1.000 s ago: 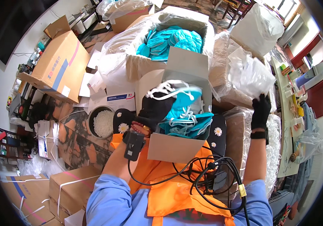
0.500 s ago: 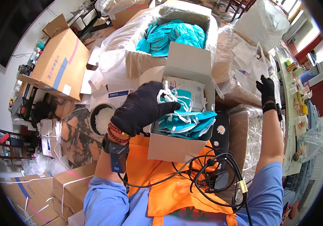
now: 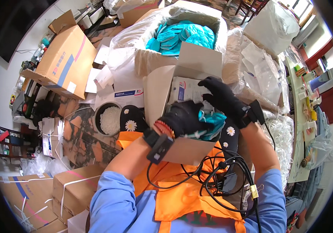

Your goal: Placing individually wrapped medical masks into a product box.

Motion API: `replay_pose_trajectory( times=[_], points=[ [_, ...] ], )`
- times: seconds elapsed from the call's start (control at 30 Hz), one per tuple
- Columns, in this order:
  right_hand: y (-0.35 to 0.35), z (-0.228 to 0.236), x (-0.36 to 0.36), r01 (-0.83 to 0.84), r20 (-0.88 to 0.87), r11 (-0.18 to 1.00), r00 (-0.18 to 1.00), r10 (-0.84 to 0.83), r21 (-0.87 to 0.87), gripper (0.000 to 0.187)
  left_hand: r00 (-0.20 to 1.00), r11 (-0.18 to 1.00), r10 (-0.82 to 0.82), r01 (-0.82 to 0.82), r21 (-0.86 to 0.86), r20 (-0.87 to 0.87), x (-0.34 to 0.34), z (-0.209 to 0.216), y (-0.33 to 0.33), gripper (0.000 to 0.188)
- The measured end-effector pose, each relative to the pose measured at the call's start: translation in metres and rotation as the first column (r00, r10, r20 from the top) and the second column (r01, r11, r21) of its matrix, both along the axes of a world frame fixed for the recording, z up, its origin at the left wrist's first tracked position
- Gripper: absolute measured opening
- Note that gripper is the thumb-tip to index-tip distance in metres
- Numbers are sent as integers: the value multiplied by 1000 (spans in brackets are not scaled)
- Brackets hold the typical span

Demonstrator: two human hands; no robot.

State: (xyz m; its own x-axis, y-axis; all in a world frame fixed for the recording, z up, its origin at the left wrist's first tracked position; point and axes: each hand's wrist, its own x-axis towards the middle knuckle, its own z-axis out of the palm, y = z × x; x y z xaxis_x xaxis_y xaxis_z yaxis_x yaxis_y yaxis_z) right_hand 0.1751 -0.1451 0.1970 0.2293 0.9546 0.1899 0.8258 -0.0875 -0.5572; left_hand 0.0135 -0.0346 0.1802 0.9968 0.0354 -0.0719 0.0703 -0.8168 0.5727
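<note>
A small white carton (image 3: 197, 150) with raised flaps stands in front of my lap. Teal face masks (image 3: 215, 123) with white straps lie in its near part, and white printed packets (image 3: 186, 91) stand in its far part. My left hand (image 3: 186, 118), in a black glove, lies over the masks; motion blurs its fingers, so I cannot tell whether it grips any. My right hand (image 3: 225, 98), also gloved in black, reaches over the carton's right side. Its fingers are stretched out and apart beside the packets, with nothing visible in them.
A big plastic-lined box (image 3: 151, 62) of teal masks stands beyond the carton. To the right is another lined box (image 3: 234, 79) with white packaging. A tub of white pellets (image 3: 110, 121) sits on the left. Looped black cable (image 3: 238, 163) hangs over my orange apron (image 3: 189, 202).
My right hand has come left from the lined box to the carton. My left hand has moved right and lower over the masks, and the straps it was at are now mostly hidden.
</note>
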Motion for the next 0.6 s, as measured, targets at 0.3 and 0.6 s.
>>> replay_pose_trajectory(
  times=[0.3, 0.6],
  points=[
    [22, -25, -51, 69, 367, 923, 927, 82, -379, 86, 968, 961, -219, 192, -197, -126, -53, 3, -31, 37],
    [16, -41, -19, -99, 29, 928, 993, 117, -359, 68, 902, 897, -390, 326, -298, -186, -52, -27, -27, 53]
  ],
)
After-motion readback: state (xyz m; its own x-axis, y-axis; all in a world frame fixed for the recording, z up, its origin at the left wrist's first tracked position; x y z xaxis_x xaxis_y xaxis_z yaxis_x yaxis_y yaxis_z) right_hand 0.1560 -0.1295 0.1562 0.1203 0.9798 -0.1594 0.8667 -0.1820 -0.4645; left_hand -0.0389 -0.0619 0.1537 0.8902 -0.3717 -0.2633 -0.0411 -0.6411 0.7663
